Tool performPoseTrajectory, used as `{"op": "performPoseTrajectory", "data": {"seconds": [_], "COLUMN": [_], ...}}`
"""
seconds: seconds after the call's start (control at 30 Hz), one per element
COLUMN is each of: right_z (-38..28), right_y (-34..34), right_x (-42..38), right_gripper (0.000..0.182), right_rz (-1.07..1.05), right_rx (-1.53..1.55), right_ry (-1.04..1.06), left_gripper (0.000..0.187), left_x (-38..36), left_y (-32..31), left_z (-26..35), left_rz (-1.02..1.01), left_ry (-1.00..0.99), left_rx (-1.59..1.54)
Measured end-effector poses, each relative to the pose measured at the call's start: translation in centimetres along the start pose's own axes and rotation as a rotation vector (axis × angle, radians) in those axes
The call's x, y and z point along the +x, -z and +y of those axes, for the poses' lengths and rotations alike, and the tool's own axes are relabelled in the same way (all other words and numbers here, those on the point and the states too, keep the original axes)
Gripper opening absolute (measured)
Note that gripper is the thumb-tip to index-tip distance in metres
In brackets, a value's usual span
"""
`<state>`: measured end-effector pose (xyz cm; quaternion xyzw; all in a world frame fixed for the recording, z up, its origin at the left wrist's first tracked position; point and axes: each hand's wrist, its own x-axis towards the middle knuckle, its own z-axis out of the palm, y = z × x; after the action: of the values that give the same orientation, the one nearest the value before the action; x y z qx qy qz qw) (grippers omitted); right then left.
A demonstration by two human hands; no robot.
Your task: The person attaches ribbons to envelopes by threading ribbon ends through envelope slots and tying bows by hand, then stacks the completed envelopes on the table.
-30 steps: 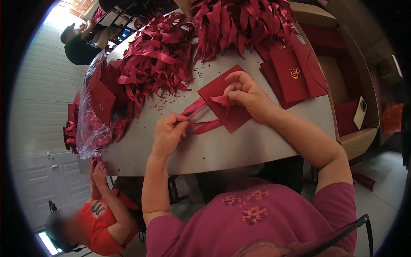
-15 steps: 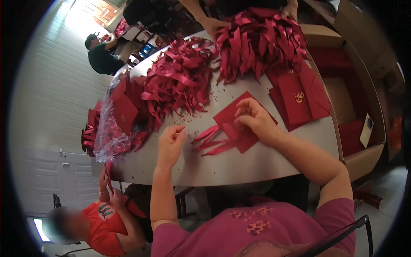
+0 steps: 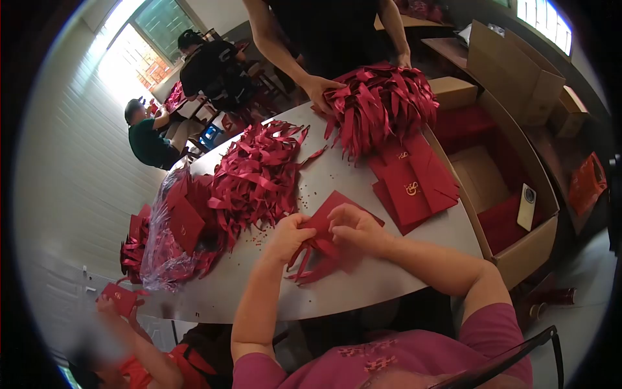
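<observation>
The left hand's grip is pinching the red card at nine o'clock; the right hand is curling empty-looking fingers over three. Ribbon is trailing towards six. They're apparently arranging ribbon, so next it's calling for steadying the card. At two o'clock, a red envelope is showing a gold, GS-like monogram.

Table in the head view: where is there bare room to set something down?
Bare table shows between the plastic bag and left forearm, and between the stacked envelopes and right forearm. The far side is crowded with ribbon heaps.
</observation>
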<state>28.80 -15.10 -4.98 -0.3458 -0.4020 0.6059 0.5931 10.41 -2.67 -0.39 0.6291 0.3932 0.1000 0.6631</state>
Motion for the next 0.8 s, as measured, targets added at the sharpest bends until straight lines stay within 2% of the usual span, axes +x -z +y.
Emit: {"op": "performPoseTrajectory", "data": {"seconds": [0.07,0.13,0.17,0.2,0.27,0.3,0.37,0.43,0.5,0.53,0.6,0.67,0.7,0.8], "right_z": [0.8,-3.8,-3.9,-4.0,-4.4,-4.8,-6.0,-6.8,-7.6,-8.1,-8.4,-8.4,-8.6,-9.3], "right_y": [-0.1,-2.1,-2.5,-2.7,-2.8,-2.8,-2.8,-2.7,-2.2,-1.9,-1.7,-1.4,-1.2,-1.1], "right_x": [0.1,-1.6,-1.5,-1.3,-0.9,-0.5,-0.4,-0.4,-0.2,-0.1,0.0,0.1,0.0,-0.9], "right_gripper": [0.032,0.045,0.061,0.061,0.066,0.054,0.052,0.05,0.038,0.038,0.025,0.021,0.017,0.015], "right_rz": [0.028,0.016,0.103,0.104,0.207,0.268,0.311,0.359,0.334,0.343,0.261,0.249,0.24,0.249], "right_rx": [-0.328,-0.893,-1.158,-1.165,-1.447,-1.548,-1.614,-1.691,-1.862,-1.884,-1.972,-1.959,-1.949,-1.944], "right_ry": [0.341,0.485,0.641,0.635,0.735,0.812,0.822,0.839,0.839,0.848,0.781,0.802,0.828,0.801], "left_gripper": [0.022,0.018,0.018,0.019,0.02,0.019,0.017,0.017,0.015,0.014,0.014,0.026,0.045,0.048], "left_x": [0.0,-0.1,0.0,-0.1,0.1,0.3,1.1,1.3,1.4,1.5,1.6,0.6,0.8,2.6], "left_y": [0.6,0.8,0.6,0.4,-0.6,-1.0,-1.9,-2.8,-3.8,-4.2,-4.8,-5.4,-5.7,-3.8], "left_z": [-0.1,0.4,0.9,1.6,2.6,2.8,2.8,3.0,3.2,3.0,2.9,3.2,2.7,-1.0], "left_rz": [0.025,0.122,0.153,0.186,0.182,0.177,0.17,0.164,0.166,0.159,0.158,0.061,0.155,0.199], "left_ry": [-0.029,-0.126,-0.152,-0.177,-0.196,-0.237,-0.325,-0.328,-0.344,-0.358,-0.387,-0.358,-0.299,-0.284], "left_rx": [-0.219,-0.37,-0.454,-0.538,-0.604,-0.632,-0.697,-0.723,-0.754,-0.759,-0.718,-0.89,-0.844,-0.801]}}
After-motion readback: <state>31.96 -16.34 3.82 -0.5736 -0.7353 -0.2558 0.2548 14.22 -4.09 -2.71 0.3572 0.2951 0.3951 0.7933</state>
